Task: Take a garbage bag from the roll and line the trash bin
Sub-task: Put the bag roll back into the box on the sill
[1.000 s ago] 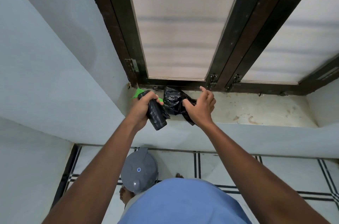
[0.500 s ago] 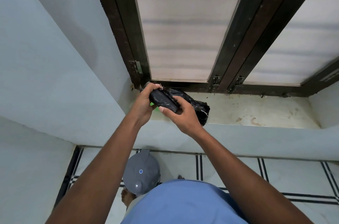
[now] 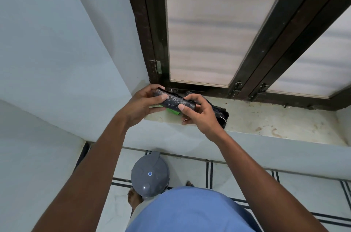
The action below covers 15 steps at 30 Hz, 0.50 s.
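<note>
Head view, taking the window sill [image 3: 266, 119] as landmark. Just above the sill's left end, a black roll of garbage bags [image 3: 173, 101], lying slantwise, held between both hands. Left hand [image 3: 141, 105] curled round the roll's left end, thumb laid across the top of it, fingers wrapped behind. Right hand [image 3: 202, 114] pinching the roll's right end, thumb pressed on the near side, fingers bent over the far side. Beneath the roll, touching the sill, a green label strip [image 3: 171, 111], partly hidden by the hands. Behind the right hand, resting on the sill, a crumpled mass of black bag plastic [image 3: 221, 114]; whether joined to the roll, cannot tell. Above the sill, a dark wooden window frame [image 3: 152, 41] with frosted panes. Below the sill, on the tiled floor [image 3: 247, 173] close to the wall, a grey trash bin [image 3: 150, 176] with lid closed, beside a bare foot [image 3: 133, 196]. Nearest the camera, a blue shirt [image 3: 190, 212].
</note>
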Each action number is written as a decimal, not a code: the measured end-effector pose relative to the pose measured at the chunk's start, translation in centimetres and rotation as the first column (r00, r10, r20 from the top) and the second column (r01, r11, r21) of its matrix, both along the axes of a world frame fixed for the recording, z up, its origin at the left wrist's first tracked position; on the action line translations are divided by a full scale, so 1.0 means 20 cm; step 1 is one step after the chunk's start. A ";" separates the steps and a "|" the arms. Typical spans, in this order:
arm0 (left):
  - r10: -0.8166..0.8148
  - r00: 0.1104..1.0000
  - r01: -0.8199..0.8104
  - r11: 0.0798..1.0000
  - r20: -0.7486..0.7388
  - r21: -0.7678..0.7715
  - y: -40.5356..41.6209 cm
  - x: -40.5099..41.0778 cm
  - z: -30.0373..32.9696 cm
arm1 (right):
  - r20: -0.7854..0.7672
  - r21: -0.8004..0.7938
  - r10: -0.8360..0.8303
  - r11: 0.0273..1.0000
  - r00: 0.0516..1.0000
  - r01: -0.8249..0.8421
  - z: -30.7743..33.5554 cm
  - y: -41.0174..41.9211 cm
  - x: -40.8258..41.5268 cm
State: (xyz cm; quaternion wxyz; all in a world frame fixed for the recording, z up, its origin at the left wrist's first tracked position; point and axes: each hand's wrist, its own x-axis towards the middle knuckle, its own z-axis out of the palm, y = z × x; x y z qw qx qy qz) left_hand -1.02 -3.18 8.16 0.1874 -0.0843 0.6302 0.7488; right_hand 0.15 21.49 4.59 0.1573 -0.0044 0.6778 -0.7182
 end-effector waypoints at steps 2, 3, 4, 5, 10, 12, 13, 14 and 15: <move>-0.028 1.000 0.028 0.999 -0.011 -0.039 -0.01 0.00 0.02 | 0.052 0.017 0.044 0.999 0.998 -0.045 0.01 0.03 -0.03; -0.041 0.999 0.040 0.998 -0.014 -0.055 -0.01 0.00 0.03 | 0.070 0.041 0.067 0.997 0.995 -0.070 0.02 0.05 -0.05; -0.057 0.998 0.056 0.997 -0.019 -0.062 -0.01 -0.01 0.04 | 0.091 0.065 0.086 0.994 0.992 -0.093 0.01 0.07 -0.08; -0.076 0.997 0.074 0.995 -0.029 -0.061 0.00 -0.01 0.04 | 0.126 0.075 0.102 0.991 0.987 -0.112 0.02 0.09 -0.12; -0.205 0.973 0.194 0.975 -0.102 -0.109 0.05 -0.06 0.13 | 0.442 0.004 0.150 0.986 0.884 -0.169 0.19 0.15 -0.30; -0.235 0.964 0.220 0.968 -0.128 -0.118 0.07 -0.09 0.18 | 0.505 -0.095 0.333 0.939 0.796 -0.332 0.26 0.14 -0.32; -0.236 0.962 0.220 0.968 -0.140 -0.122 0.08 -0.10 0.19 | 0.507 -0.136 0.418 0.902 0.754 -0.409 0.28 0.13 -0.32; -0.231 0.961 0.212 0.969 -0.149 -0.130 0.08 -0.12 0.20 | 0.499 -0.157 0.472 0.874 0.727 -0.459 0.28 0.11 -0.32; -0.217 0.963 0.194 0.970 -0.159 -0.147 0.08 -0.13 0.20 | 0.486 -0.164 0.498 0.859 0.718 -0.484 0.28 0.10 -0.31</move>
